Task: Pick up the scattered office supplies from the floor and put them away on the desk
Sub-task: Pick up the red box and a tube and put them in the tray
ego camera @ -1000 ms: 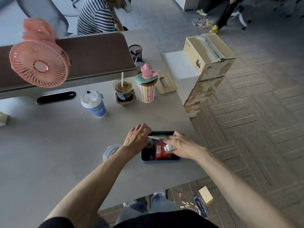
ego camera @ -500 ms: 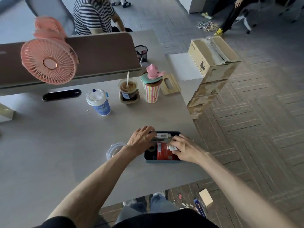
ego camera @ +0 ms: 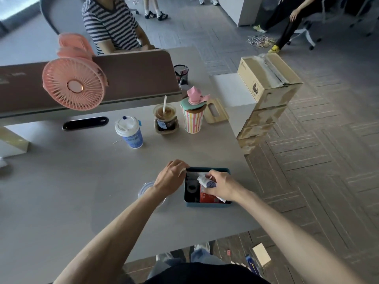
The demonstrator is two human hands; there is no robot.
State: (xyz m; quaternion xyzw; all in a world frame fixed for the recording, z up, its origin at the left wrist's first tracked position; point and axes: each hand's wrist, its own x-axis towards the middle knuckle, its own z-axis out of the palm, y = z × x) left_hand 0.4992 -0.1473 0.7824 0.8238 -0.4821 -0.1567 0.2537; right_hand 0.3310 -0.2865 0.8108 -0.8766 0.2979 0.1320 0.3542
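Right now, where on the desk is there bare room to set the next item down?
Bare: desk left of the left hand, below the paper cup. Crowded: blue tray under the right hand, and the cups by the striped tumbler.

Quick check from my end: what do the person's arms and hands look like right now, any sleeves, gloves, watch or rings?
Both forearms are bare from the hands back toward the elbows; no sleeve cuff shows. The left hand and the right hand wear no gloves, and no watch, bracelet or ring can be seen. A dark top fills the bottom edge, and blue jeans show below the desk edge.
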